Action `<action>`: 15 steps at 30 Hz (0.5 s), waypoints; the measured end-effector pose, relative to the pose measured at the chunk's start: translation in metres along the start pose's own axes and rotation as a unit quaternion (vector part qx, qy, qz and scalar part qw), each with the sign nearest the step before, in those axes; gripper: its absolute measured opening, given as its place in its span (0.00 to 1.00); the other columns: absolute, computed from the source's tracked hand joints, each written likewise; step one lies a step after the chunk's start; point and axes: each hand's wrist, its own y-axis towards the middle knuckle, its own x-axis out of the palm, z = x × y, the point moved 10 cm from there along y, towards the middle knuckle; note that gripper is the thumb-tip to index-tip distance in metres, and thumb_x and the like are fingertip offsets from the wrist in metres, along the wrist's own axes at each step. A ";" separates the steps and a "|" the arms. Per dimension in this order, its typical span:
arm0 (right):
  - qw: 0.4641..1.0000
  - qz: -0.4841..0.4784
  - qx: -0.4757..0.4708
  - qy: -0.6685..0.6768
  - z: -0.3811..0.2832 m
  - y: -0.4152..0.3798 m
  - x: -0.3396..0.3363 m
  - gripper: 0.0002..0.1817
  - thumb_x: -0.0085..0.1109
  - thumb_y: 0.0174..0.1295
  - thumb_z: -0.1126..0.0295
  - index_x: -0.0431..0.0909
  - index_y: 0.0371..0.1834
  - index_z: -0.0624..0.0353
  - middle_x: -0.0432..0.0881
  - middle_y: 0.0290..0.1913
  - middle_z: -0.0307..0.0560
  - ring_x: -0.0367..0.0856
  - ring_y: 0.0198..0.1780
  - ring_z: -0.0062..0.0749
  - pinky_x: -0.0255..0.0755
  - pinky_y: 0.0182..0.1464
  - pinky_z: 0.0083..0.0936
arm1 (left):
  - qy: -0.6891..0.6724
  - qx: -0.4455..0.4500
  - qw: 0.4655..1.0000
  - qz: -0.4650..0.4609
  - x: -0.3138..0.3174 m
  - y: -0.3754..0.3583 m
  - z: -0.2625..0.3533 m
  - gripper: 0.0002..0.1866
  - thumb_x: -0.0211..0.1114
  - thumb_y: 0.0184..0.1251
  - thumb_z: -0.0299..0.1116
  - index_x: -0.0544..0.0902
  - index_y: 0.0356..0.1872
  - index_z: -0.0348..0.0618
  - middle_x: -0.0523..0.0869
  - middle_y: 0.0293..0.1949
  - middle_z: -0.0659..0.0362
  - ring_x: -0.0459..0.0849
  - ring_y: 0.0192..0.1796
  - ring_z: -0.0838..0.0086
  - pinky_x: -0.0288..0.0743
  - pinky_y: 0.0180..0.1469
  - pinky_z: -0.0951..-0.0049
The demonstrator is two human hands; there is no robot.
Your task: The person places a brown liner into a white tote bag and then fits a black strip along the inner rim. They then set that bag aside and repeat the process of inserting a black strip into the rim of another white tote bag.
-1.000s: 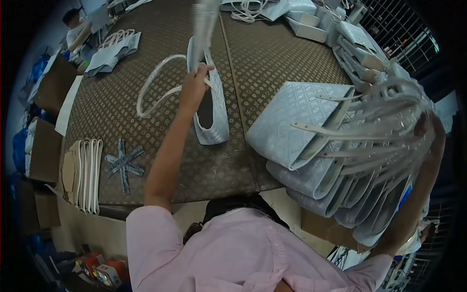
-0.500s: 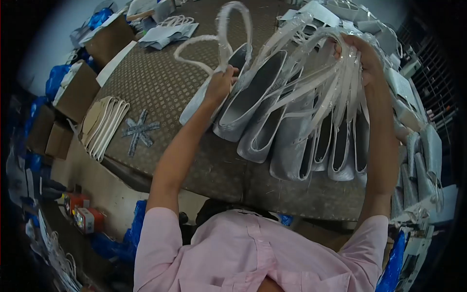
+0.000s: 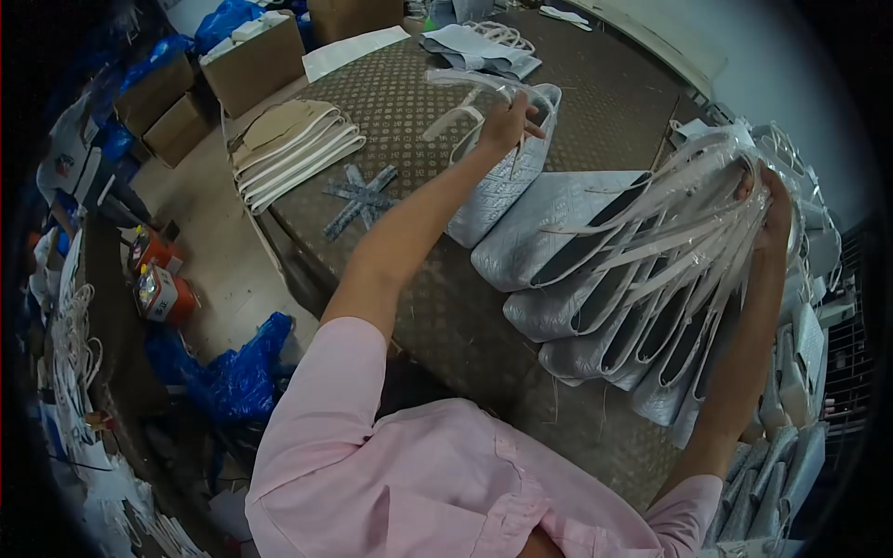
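Several silver bags (image 3: pixel 549 219) stand in a row on the brown patterned table (image 3: pixel 446 316), their openings facing up. My right hand (image 3: pixel 770 205) is closed around a bundle of their plastic-wrapped white straps (image 3: pixel 698 205) at the right. At the row's left end, my left hand (image 3: pixel 510 126) grips the wrapped strap of one silver bag (image 3: pixel 507 191), which stands slightly apart from the others. Left of my left forearm lie a star-shaped pile of grey strips (image 3: pixel 361 198) and a stack of white-edged pieces (image 3: pixel 298 153).
Folded silver pieces with white handles (image 3: pixel 479 51) lie at the table's far side. Cardboard boxes (image 3: pixel 251 70) stand at the upper left. Orange containers (image 3: pixel 167 296) and a blue plastic bag (image 3: pixel 237 372) are on the floor. More silver pieces (image 3: pixel 767 484) are stacked at the right.
The view has turned, so the table contents appear shifted. The leftmost bag has moved away from the row with my left hand, and its raised strap loops have dropped lower.
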 end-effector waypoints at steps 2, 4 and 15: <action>1.000 -0.026 0.001 -0.001 -0.014 -0.010 0.022 0.11 0.49 0.64 0.66 0.75 0.36 0.63 0.77 0.21 0.43 0.76 0.20 0.30 0.74 0.25 0.23 | 0.047 0.005 0.999 -0.028 0.000 0.001 0.014 0.30 0.43 0.70 0.55 0.78 0.38 0.31 0.84 0.21 0.49 0.82 0.21 0.74 0.70 0.24 0.77; 0.998 -0.052 0.044 0.017 0.045 0.073 0.053 0.11 0.49 0.64 0.66 0.76 0.36 0.64 0.78 0.22 0.44 0.76 0.20 0.30 0.74 0.25 0.23 | 0.094 -0.005 0.995 -0.026 -0.038 0.056 -0.021 0.30 0.44 0.69 0.54 0.79 0.38 0.31 0.85 0.22 0.49 0.81 0.21 0.74 0.70 0.26 0.76; 0.984 -0.108 0.131 0.060 0.082 0.056 0.097 0.24 0.43 0.67 0.60 0.68 0.58 0.69 0.77 0.53 0.57 0.77 0.54 0.40 0.68 0.60 0.35 | 0.297 0.067 0.952 -0.026 -0.159 0.115 -0.024 0.31 0.50 0.67 0.56 0.79 0.31 0.30 0.81 0.23 0.53 0.85 0.37 0.68 0.73 0.36 0.67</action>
